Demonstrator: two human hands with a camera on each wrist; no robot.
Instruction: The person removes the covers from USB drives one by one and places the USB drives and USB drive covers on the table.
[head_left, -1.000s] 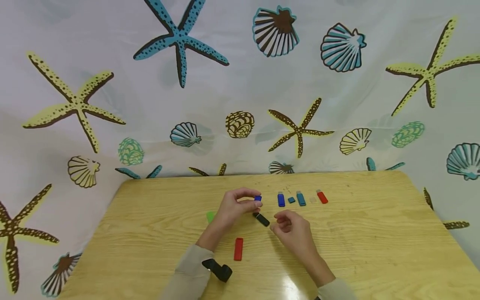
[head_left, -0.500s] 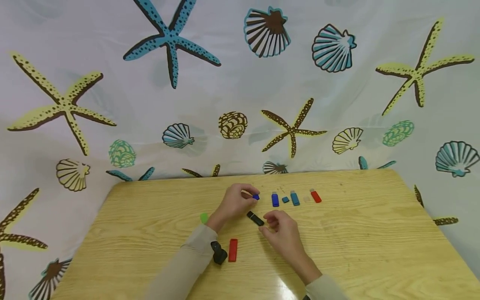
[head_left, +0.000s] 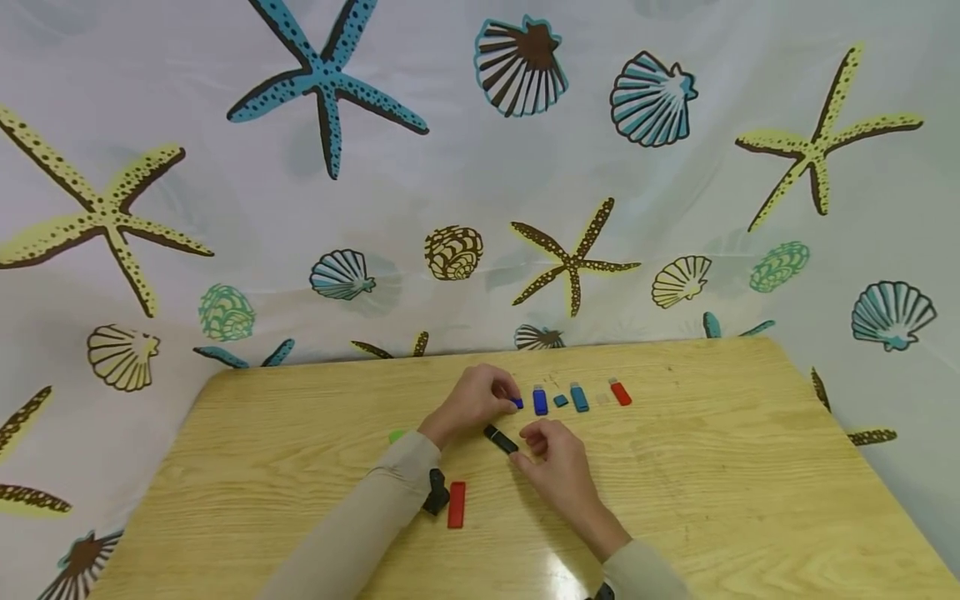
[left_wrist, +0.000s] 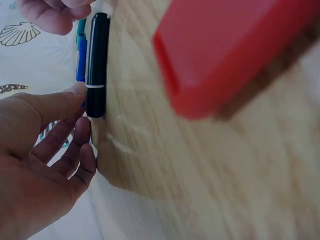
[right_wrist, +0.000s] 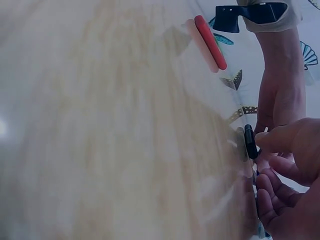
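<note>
In the head view my left hand (head_left: 472, 404) pinches a small blue cap (head_left: 517, 403) between thumb and fingertips, low over the table. Just right of it lies a blue USB stick (head_left: 540, 402) with its metal plug facing away. A black USB stick (head_left: 501, 439) with a thin pale band lies slanted between the hands. My right hand (head_left: 558, 467) rests beside it with fingers loosely curled, thumb tip right at the black stick's near end, holding nothing. The left wrist view shows the black stick (left_wrist: 97, 65) close to the left fingers, which mostly hide the cap.
Rightward in a row are a teal cap (head_left: 561, 401), a teal USB stick (head_left: 579, 398), a pale cap (head_left: 603, 400) and a red USB stick (head_left: 619, 392). A longer red stick (head_left: 457, 505) lies nearer. The left arm partly covers a green object (head_left: 397, 436). A patterned cloth (head_left: 405, 208) hangs behind.
My left hand has carried the blue cap right and down toward the blue USB stick. My right hand stays beside the black one. The head view has shifted slightly.
</note>
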